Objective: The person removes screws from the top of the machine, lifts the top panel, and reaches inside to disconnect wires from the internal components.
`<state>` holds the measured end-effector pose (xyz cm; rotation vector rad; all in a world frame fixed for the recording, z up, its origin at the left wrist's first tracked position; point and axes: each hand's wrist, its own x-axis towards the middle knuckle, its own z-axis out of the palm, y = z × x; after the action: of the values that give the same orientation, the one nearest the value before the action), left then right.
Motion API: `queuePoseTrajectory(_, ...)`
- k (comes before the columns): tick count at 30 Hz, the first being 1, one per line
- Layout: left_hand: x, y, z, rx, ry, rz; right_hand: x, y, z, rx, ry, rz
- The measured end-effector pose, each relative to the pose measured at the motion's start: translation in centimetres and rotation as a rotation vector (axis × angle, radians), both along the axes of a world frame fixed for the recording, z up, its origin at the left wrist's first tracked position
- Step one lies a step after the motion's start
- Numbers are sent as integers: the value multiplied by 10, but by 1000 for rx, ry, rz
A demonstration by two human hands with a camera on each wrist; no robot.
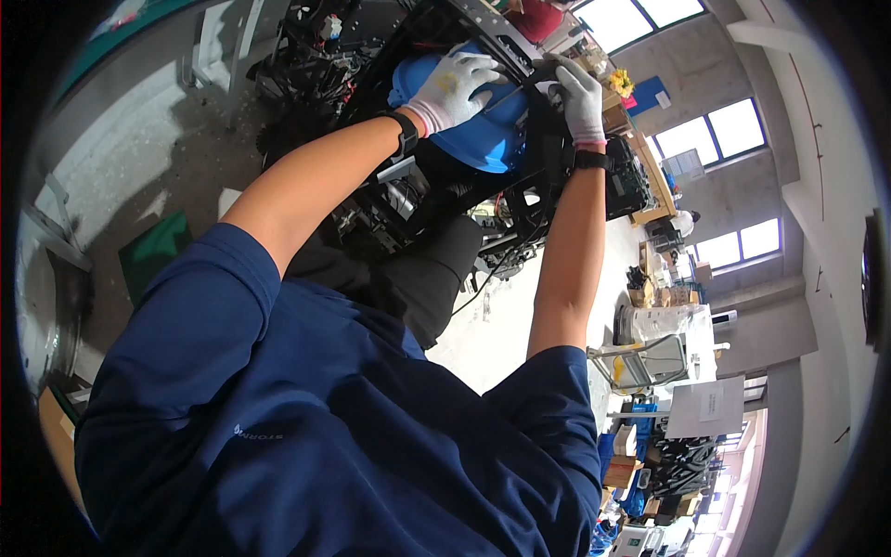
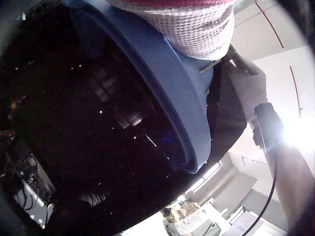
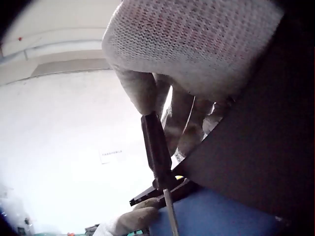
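My gloved left hand lies over a round blue plastic shell, fingers spread towards a black frame bar. In the left wrist view, the glove cuff covers part of the blue rim. On the other side of the shell, my gloved right hand holds a screwdriver by its dark handle. Its thin metal shaft slants down over the blue surface. The tip is out of sight in the right wrist view. A dark panel stands beside the right fingers.
The shell sits within a black machine frame with cables and metal parts below it. More wiring lies to the left. A folding chair, shelves with boxes and windows are farther off at the right.
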<state>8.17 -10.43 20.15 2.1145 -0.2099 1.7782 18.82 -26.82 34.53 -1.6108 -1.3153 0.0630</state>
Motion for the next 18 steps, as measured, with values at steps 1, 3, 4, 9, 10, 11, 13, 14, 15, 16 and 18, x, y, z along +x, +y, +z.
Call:
queuePoseTrajectory(1,-1,-1,0,-5,0,4,0,-1,1,-29,-24,-67)
queuePoseTrajectory(3,-2,-1,1,-11,14,-19,-1,0,0,-57,-48,-134)
queuePoseTrajectory(4,-2,-1,1,-17,28,-42,0,2,-2,-66,-55,-199)
queuePoseTrajectory(9,-2,-2,2,-21,13,-42,7,3,-2,-73,-63,-250)
queuePoseTrajectory(10,-1,-1,1,-30,21,-60,5,3,-2,-76,-56,-248)
queuePoseTrajectory(11,1,1,0,-32,20,-59,3,2,-2,-79,-48,-246)
queuePoseTrajectory(13,3,2,0,-20,17,-37,-2,5,-3,-57,-74,-238)
queuePoseTrajectory(14,4,1,-1,-21,16,-38,-5,5,-3,-33,-98,-230)
queuePoseTrajectory(15,5,1,-2,-24,11,-29,-8,4,-2,-33,-100,-231)
queuePoseTrajectory(16,4,0,-2,-27,6,-20,-9,3,-2,-41,-132,-209)
queuePoseTrajectory(18,4,1,-2,-28,11,-21,-10,3,-1,-48,-166,-185)
